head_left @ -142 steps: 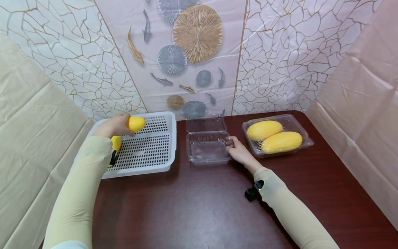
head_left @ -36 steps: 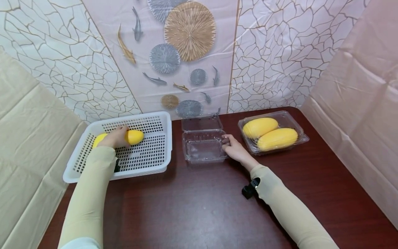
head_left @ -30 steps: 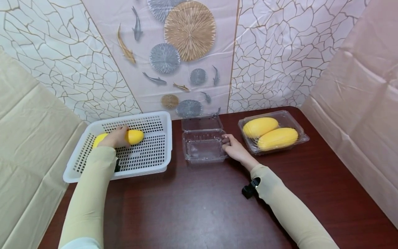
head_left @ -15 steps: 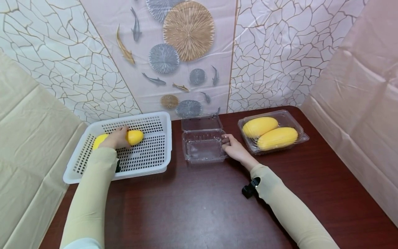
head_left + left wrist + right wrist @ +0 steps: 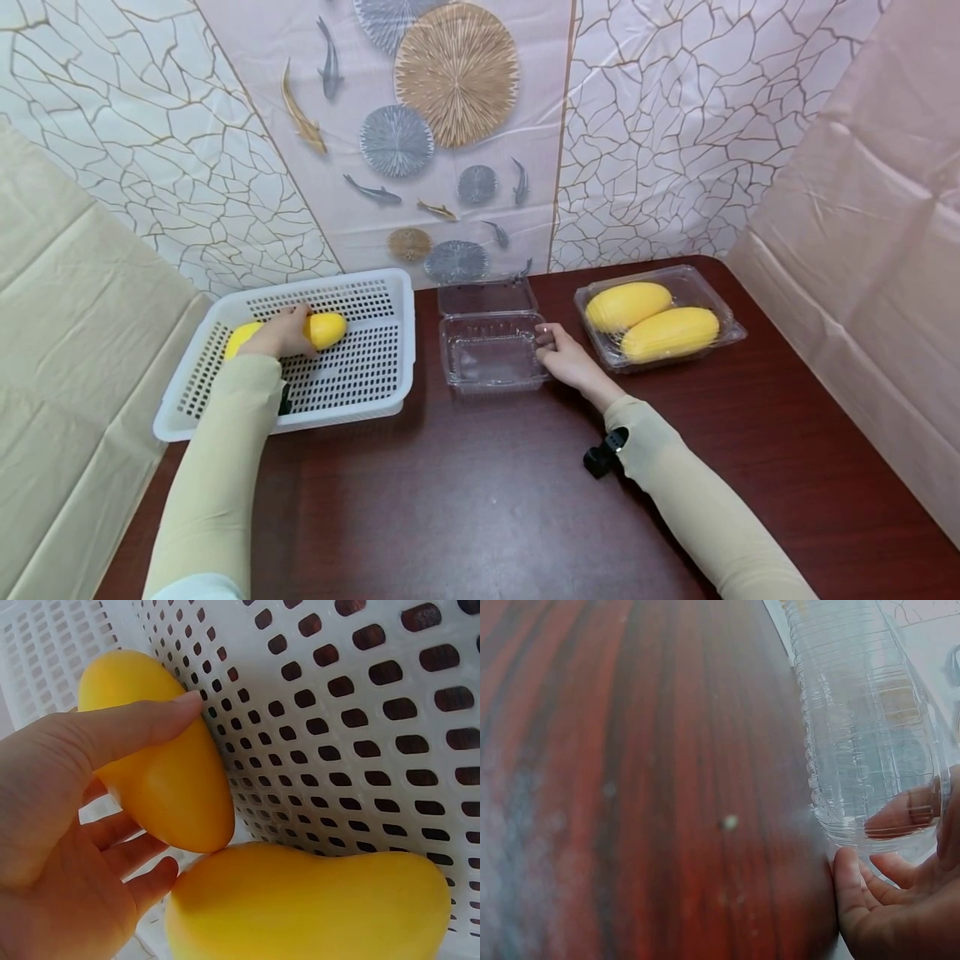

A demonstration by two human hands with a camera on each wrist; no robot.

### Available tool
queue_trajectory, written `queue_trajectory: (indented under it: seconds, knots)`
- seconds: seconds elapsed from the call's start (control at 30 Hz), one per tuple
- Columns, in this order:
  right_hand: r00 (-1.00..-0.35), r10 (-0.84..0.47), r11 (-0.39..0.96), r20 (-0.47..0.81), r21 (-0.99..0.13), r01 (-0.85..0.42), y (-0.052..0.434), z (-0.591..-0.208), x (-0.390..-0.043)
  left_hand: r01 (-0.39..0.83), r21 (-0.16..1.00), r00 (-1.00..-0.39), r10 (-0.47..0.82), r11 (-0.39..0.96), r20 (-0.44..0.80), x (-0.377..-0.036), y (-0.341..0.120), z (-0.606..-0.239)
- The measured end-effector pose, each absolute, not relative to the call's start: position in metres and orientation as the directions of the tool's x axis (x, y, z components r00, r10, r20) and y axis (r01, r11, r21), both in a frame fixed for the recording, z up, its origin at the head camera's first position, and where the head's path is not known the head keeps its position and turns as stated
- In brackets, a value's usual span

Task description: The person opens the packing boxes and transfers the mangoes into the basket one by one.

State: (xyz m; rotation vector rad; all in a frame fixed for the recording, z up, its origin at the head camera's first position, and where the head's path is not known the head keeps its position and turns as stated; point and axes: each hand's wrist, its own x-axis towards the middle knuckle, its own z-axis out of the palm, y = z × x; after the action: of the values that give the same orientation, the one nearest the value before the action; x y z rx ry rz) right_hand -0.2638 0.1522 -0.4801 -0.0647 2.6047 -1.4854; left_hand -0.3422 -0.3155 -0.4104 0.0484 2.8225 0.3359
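In the head view my left hand grips a yellow mango low inside a white perforated basket. The left wrist view shows the thumb across this mango and the other fingers beneath it. A second mango lies beside it, their surfaces touching or nearly so. At the middle of the table stands a clear plastic clamshell container, its lid folded back and nothing inside. My right hand pinches the container's right wall, with one finger visible through the plastic in the right wrist view.
A closed clear clamshell at the back right holds two mangoes. The dark red wooden table extends in front. Patterned cloth hangs behind, with plain cloth sides left and right.
Since the oldest frame, my left hand has lowered the mango from above the basket down into it. Over the last second both hands have stayed almost still.
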Motion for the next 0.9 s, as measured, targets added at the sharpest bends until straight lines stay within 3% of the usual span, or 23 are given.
queue_trajectory:
  seconds: [0.53,0.9]
  knots:
    - [-0.985,-0.116,0.506,-0.124,-0.861,0.049,0.152,-0.476,-0.263,0.014,0.260,-0.957,0.088,0.965,-0.275,-0.335,-0.306,-0.389]
    - [-0.984,-0.125,0.508,-0.126,-0.860,0.046,0.151,-0.478,-0.264,0.089,0.204,-0.955,0.142,0.975,-0.261,-0.325,-0.293,-0.362]
